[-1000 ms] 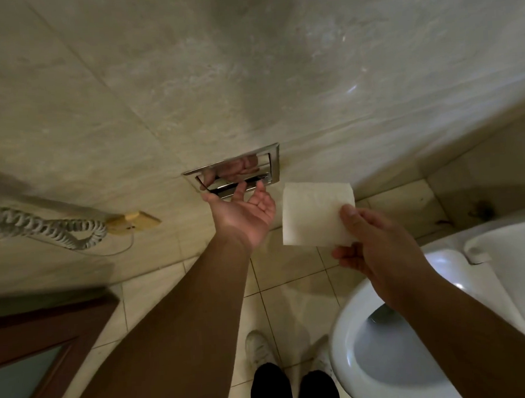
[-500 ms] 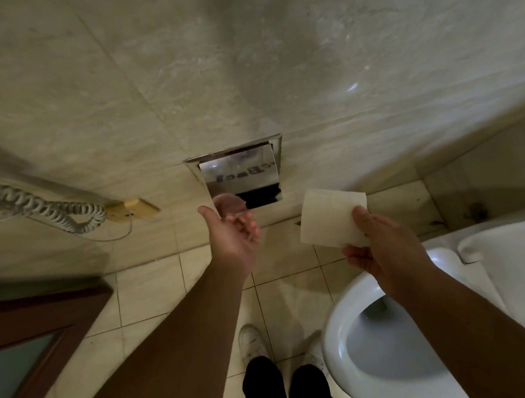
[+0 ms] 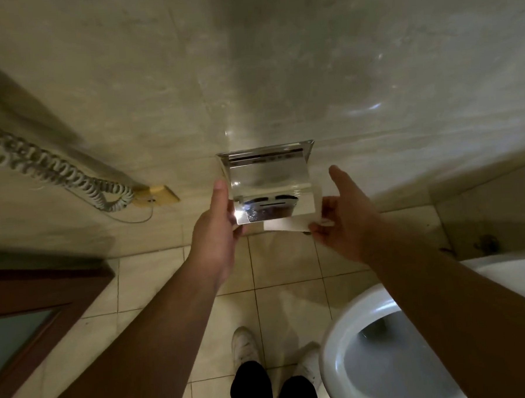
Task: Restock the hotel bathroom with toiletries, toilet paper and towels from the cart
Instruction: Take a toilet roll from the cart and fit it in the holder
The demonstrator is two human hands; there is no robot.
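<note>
A chrome toilet paper holder (image 3: 309, 149) is recessed in the marble wall ahead. Its mirrored cover flap (image 3: 269, 183) is swung up and outward. My left hand (image 3: 214, 231) grips the flap's lower left corner, thumb lying along its left edge. A white toilet paper roll (image 3: 282, 225) sits just under the raised flap, and only a thin strip of it shows. My right hand (image 3: 347, 221) holds the roll from the right, fingers curled on its end and thumb pointing up beside the flap.
A white toilet bowl (image 3: 369, 345) with the seat up stands at the lower right. A coiled cord (image 3: 56, 173) runs along the wall to a beige wall plate (image 3: 160, 196) on the left. A brown door (image 3: 32, 302) is at the lower left. My white shoes (image 3: 244, 346) stand on the tiled floor.
My left hand has lifted the chrome flap up and out. My right hand has moved the roll left and forward, under the flap. The view has shifted down and closer.
</note>
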